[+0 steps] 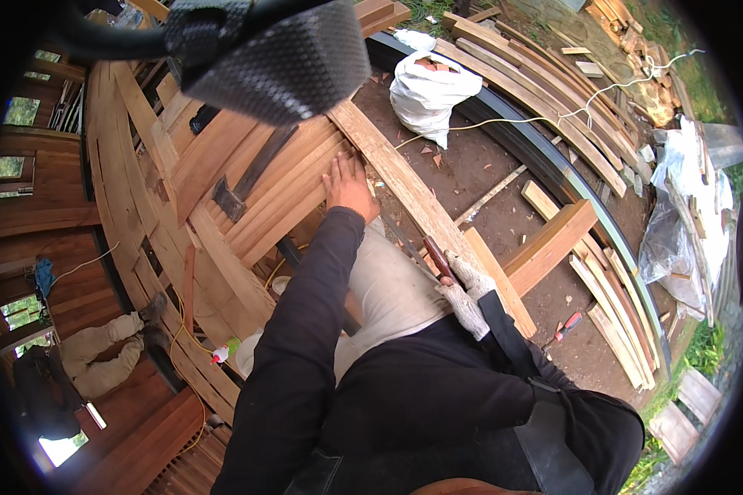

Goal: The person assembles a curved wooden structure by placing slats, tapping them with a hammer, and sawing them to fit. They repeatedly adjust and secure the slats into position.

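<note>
My bare left hand [351, 190] lies flat on the ends of stacked boards [293, 186], its fingers slightly spread. It is beside a long light-brown plank [404, 186] that runs diagonally past my legs. My right hand [467, 290], in a whitish knit glove, is closed around a tool with a reddish-brown handle [439, 257]. A narrow greyish blade seems to run from it along the plank's near side; its kind is unclear. On the boards left of my left hand rests a dark hatchet-like tool [229, 200].
A white sack [432, 92] stands beyond the plank. A dark metal beam [545, 157] curves past timber stacks [545, 91]. A red-handled screwdriver [568, 324] lies at right. Another person's legs [107, 351] show at left. A dark mesh object [281, 62] blocks the top.
</note>
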`<state>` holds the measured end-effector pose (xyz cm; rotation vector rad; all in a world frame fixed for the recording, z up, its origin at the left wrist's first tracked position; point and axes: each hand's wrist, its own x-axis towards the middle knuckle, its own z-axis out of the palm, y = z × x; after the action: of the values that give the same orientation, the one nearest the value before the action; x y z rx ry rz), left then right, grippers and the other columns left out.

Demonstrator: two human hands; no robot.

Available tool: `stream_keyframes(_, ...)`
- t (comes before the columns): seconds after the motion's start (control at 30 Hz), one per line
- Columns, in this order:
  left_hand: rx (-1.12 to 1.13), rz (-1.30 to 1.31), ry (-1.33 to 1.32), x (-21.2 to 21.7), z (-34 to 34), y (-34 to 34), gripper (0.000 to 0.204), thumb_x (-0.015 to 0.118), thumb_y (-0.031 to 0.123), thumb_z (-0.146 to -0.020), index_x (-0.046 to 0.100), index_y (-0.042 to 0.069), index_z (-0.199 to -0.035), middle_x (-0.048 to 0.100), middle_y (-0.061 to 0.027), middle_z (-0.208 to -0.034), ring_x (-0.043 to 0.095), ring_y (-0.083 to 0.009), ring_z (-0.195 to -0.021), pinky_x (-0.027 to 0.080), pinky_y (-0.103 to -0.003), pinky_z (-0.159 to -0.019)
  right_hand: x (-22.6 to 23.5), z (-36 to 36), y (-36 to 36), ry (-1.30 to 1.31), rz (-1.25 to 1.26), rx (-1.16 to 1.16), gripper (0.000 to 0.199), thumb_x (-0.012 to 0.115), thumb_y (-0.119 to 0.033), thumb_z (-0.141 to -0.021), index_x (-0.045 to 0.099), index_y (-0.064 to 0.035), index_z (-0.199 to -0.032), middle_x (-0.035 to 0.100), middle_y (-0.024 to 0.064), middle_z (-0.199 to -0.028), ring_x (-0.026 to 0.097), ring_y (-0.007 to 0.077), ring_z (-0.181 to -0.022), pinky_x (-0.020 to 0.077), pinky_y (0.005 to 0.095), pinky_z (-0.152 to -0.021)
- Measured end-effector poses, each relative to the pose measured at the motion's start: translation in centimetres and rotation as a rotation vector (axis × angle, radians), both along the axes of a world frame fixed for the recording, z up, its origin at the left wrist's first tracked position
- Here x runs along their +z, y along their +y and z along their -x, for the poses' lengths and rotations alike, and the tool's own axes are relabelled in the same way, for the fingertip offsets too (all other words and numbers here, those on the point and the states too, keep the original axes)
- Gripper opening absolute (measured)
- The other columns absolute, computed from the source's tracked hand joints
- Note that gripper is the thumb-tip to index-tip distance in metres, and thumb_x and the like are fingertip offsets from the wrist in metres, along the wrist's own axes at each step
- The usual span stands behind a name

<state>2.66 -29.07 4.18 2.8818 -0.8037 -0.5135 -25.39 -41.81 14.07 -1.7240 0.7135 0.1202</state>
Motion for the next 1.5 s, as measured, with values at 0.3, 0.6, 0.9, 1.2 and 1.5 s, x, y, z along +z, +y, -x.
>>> stream_keyframes(0.3, -0.001, 0.035, -0.003, 0.0, 0.0, 0.1, 0.105, 0.080, 0.032, -0.081, 0.026, -0.001, -0.165, 0.017, -0.0311, -0.172, 0.017, -0.0443, -0.161, 0.020, -0.062, -0.128, 0.3, -1.1, 0.6, 0.037, -0.130, -0.099, 0.055, 0.075, -0.007, -0.096, 0.058, 0.0041, -0.147, 0.071, 0.0125, -0.133, 0.063, 0.0190, -0.122, 0.0469, 0.0327, -0.109)
stream_keyframes(0.6, -0.002, 0.001, 0.041, 0.9, -0.1, 0.0, 0.103, 0.077, 0.026, -0.084, 0.021, 0.003, -0.168, 0.016, -0.0293, -0.173, 0.017, -0.0430, -0.161, 0.018, -0.060, -0.129, -1.8, 0.7, 0.1, -0.045, 0.051, -0.024, 0.054, 0.074, -0.005, -0.097, 0.058, 0.0017, -0.148, 0.068, 0.0013, -0.101, 0.061, 0.0077, -0.094, 0.0531, 0.0254, -0.086)
stream_keyframes(0.9, 0.007, 0.055, 0.024, -0.2, -0.4, 0.7, 0.105, 0.078, 0.022, -0.082, 0.019, 0.002, -0.168, 0.015, -0.0282, -0.173, 0.016, -0.0420, -0.162, 0.018, -0.059, -0.129, -0.3, 2.5, -0.2, 0.009, 0.150, 0.027, 0.057, 0.077, -0.016, -0.094, 0.059, 0.0049, -0.145, 0.070, 0.0255, -0.133, 0.067, 0.0297, -0.129, 0.0506, 0.0369, -0.107)
stream_keyframes(1.2, 0.022, 0.065, 0.049, 0.0, -0.3, 0.8, 0.103, 0.075, 0.022, -0.084, 0.018, 0.003, -0.168, 0.015, -0.0265, -0.174, 0.015, -0.0399, -0.163, 0.015, -0.056, -0.131, -1.2, 1.2, -0.3, -0.036, 0.047, 0.001, 0.056, 0.079, -0.008, -0.092, 0.060, 0.0072, -0.142, 0.072, 0.0249, -0.127, 0.070, 0.0256, -0.118, 0.0527, 0.0363, -0.101)
stream_keyframes(1.5, 0.025, 0.141, 0.071, -0.7, -0.5, 1.0, 0.106, 0.079, 0.020, -0.081, 0.020, 0.003, -0.167, 0.013, -0.0235, -0.175, 0.009, -0.0384, -0.164, 0.014, -0.060, -0.130, 3.5, -5.1, -0.4, 0.156, -0.203, -0.064, 0.053, 0.073, -0.008, -0.098, 0.057, 0.0066, -0.147, 0.072, 0.0186, -0.128, 0.067, 0.0215, -0.118, 0.0510, 0.0338, -0.103)
